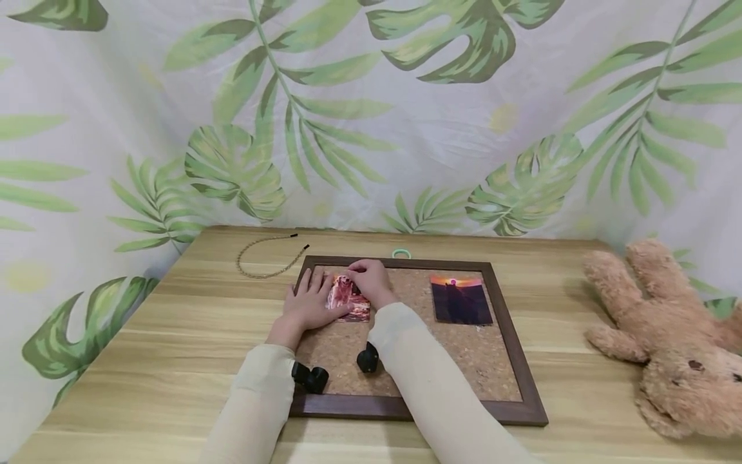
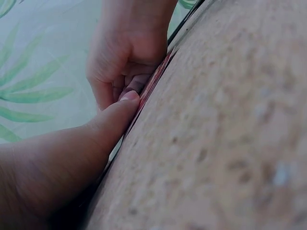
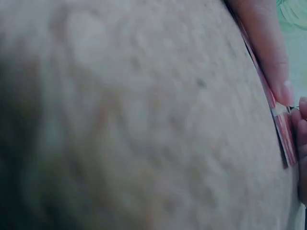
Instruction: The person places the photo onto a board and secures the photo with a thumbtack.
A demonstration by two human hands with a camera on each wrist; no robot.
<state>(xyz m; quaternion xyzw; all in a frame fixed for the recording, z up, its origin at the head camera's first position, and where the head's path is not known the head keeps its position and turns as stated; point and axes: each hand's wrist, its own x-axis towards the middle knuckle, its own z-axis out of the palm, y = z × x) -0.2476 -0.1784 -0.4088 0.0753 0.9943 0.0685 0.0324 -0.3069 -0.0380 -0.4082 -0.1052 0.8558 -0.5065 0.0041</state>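
In the head view a framed corkboard (image 1: 446, 354) lies on the wooden table. My left hand (image 1: 313, 303) is spread flat over the left side of a reddish photo (image 1: 348, 298) showing a dog, its thumb along the lower part. With curled fingers, my right hand (image 1: 371, 280) pinches at the photo's top edge. A thin dark pin-like thing (image 3: 294, 108) shows at its fingertips in the right wrist view, mostly hidden. In the left wrist view, the left thumb touches or nearly touches the right fingers. A second photo (image 1: 462, 306), of a sunset, lies on the board's right side.
A beaded chain (image 1: 255, 276) curves across the table at the back left. Behind the board's far edge is a pale green ring (image 1: 401, 253). A plush bear (image 1: 666, 322) lies at the right, and a leaf-patterned cloth (image 1: 429, 142) hangs behind the table.
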